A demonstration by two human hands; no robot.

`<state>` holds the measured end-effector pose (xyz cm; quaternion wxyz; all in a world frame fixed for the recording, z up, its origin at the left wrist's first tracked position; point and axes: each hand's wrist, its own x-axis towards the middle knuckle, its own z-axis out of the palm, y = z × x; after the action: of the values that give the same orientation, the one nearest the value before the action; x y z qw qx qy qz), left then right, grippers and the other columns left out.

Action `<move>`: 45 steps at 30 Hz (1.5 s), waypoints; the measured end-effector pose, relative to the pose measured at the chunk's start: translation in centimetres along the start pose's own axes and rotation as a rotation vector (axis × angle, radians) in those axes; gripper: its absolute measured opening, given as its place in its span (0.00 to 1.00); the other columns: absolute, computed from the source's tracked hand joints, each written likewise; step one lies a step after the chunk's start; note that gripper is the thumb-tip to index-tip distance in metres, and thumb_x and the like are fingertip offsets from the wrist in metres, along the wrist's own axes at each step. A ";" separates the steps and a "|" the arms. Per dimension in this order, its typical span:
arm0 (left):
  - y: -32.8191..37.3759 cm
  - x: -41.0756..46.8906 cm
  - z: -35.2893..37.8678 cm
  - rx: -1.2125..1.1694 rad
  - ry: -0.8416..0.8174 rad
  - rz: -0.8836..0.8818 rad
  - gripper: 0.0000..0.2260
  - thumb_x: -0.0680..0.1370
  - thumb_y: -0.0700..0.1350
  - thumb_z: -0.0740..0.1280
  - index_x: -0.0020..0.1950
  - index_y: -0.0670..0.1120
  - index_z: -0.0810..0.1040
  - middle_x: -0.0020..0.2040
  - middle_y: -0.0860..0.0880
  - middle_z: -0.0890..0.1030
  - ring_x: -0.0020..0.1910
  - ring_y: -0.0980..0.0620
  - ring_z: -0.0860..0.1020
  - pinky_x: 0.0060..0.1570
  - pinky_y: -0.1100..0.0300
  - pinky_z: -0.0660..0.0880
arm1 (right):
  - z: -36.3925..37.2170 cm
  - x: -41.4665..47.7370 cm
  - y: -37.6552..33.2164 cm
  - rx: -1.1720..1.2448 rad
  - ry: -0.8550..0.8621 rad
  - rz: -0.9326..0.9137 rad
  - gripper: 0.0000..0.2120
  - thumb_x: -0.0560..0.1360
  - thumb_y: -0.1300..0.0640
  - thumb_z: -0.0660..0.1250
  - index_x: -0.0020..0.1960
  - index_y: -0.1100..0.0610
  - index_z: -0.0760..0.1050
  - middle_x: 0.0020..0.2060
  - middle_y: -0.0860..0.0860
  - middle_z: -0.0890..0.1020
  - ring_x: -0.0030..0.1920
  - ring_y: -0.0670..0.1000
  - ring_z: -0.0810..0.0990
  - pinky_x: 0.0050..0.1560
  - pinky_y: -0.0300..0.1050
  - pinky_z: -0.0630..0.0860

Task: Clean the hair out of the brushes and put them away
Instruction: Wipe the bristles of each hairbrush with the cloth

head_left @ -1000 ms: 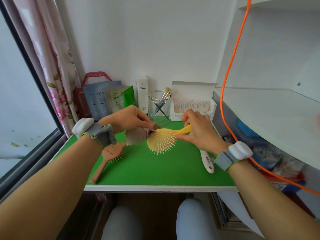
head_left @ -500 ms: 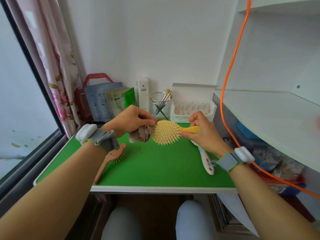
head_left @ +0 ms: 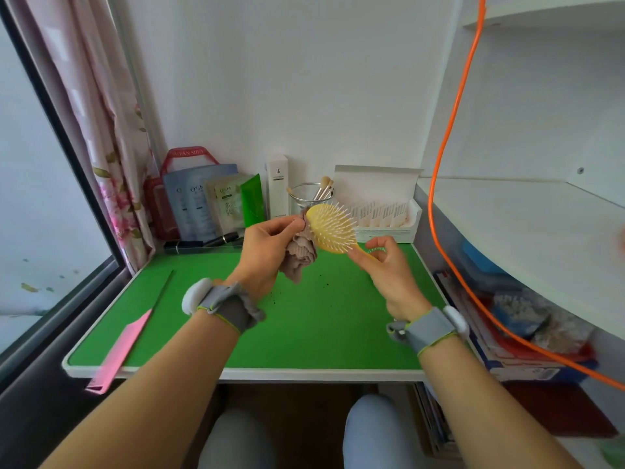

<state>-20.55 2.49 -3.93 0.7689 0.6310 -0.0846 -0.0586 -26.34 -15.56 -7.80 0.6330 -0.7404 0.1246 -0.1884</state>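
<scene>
A: Entry, head view. My right hand (head_left: pixel 389 270) pinches the handle of the yellow brush (head_left: pixel 333 228) between thumb and fingers; the remaining fingers curl loosely, palm turned toward the left.

B: Orientation of the brush?

A: Long axis runs diagonally: handle low and to the right in my grip, oval head up and to the left. Bristles face up and toward the back wall, fanned out pale. The brush is held in the air above the rear part of the green bench (head_left: pixel 304 333), not touching it.

B: Left hand?

A: My left hand (head_left: pixel 267 252) is closed around a bunched beige cloth (head_left: pixel 299 253). Fingertips and cloth press against the left edge of the brush head. The wrist is bent upward, forearm coming in from lower left. Both wrists carry grey bands.

B: Anything under the hands?

A: Small dark specks (head_left: pixel 280 294) lie scattered on the bench surface below the cloth. Whether they are hair or dust, I cannot tell.

B: Further out?

A: A pink tail comb (head_left: pixel 121 346) lies at the near left, its toothed end overhanging the front edge, its thin tail pointing toward the back. Behind the brush stands a glass holder with makeup brushes (head_left: pixel 316 192), a white open box (head_left: pixel 385 211) beside it to the right. An orange cable (head_left: pixel 449 137) hangs down along the shelf on the right.
</scene>
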 end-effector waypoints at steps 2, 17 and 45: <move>-0.5 0.0 1.1 -0.058 0.041 0.021 0.04 0.75 0.41 0.69 0.48 0.43 0.82 0.43 0.43 0.84 0.37 0.47 0.83 0.33 0.57 0.81 | 1.1 -0.4 -0.4 0.049 0.027 0.023 0.11 0.74 0.53 0.71 0.51 0.56 0.73 0.38 0.55 0.73 0.38 0.50 0.69 0.35 0.39 0.65; -4.1 -1.5 3.6 0.091 0.078 0.111 0.03 0.74 0.39 0.71 0.44 0.47 0.83 0.37 0.53 0.84 0.35 0.58 0.82 0.38 0.65 0.79 | 4.3 -2.1 -1.2 0.242 0.157 0.134 0.03 0.79 0.58 0.64 0.48 0.55 0.75 0.35 0.51 0.78 0.32 0.44 0.74 0.28 0.32 0.69; -6.4 -3.0 1.5 0.392 0.075 0.038 0.08 0.74 0.43 0.71 0.52 0.44 0.83 0.44 0.48 0.84 0.44 0.50 0.83 0.49 0.54 0.80 | 2.1 -6.9 2.0 -0.857 0.019 0.147 0.15 0.78 0.60 0.62 0.62 0.62 0.64 0.60 0.62 0.71 0.59 0.61 0.71 0.52 0.50 0.69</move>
<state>-23.67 0.35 -10.08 0.6350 0.7686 -0.0778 -0.0029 -31.53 -11.10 -10.89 0.2791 -0.9237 0.2498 -0.0808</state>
